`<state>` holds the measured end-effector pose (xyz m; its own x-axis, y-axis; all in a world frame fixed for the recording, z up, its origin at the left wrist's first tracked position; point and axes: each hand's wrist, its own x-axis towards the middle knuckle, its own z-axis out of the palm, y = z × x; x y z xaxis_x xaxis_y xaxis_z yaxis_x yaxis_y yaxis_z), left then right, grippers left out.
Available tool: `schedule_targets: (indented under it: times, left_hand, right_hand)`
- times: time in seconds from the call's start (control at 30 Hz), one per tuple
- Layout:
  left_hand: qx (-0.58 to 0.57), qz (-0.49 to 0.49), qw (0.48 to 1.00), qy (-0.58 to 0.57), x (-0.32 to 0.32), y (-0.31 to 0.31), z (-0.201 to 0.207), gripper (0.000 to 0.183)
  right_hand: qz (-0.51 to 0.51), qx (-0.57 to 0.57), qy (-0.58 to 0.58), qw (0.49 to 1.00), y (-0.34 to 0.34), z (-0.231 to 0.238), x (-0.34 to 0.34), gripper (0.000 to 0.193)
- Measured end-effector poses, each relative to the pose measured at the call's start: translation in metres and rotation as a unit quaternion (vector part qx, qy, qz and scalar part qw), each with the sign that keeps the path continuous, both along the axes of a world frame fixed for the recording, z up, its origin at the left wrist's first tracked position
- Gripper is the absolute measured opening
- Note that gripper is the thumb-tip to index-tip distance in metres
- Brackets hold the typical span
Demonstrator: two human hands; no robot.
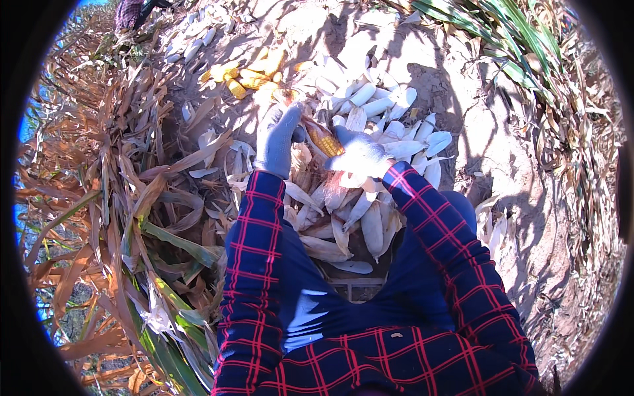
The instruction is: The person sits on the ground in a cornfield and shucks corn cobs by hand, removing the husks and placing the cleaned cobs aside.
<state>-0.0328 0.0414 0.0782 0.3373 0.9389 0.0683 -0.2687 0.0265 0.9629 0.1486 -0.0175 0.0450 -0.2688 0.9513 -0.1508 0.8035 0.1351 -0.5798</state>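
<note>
An ear of corn (325, 141), partly bared to yellow kernels, slants between my two gloved hands. At its upper end, my left hand (277, 137) in a grey glove is closed on the brownish husk. My right hand (362, 154), in a pale glove washed out by sunlight, closes round the lower end; its fingertips are partly hidden. Reddish-brown corn silk (343, 181) and loose husks hang below the right hand. Just beyond my hands, a small pile of bare yellow cobs (254, 79) lies on the ground.
Pale husks (376, 102) are heaped ahead and to the right, with more husks (337, 228) between my knees. Dry corn stalks (119, 165) stand thick on the left. Green leaves (492, 39) lie at the upper right. Another person (129, 14) is partly visible at the far upper left.
</note>
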Motion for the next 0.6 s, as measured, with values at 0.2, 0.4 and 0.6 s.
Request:
schedule_targets:
  times: [0.2, 0.4, 0.6]
  left_hand:
    - [-0.052, 0.024, 0.985, 0.161, 0.008, -0.009, 0.003, 0.029]
    - [-0.154, 0.062, 0.986, 0.024, 0.005, 0.006, -0.027, 0.025]
    - [-0.176, 0.118, 0.977, -0.013, 0.003, 0.015, -0.040, 0.031]
  right_hand:
    - [-0.049, -0.015, 0.068, 0.996, -0.007, 0.010, 0.007, 0.062]
    - [-0.081, 0.062, 0.100, 0.990, -0.008, 0.003, 0.005, 0.068]
    - [-0.166, 0.236, 0.094, 0.953, -0.003, 0.012, -0.003, 0.073]
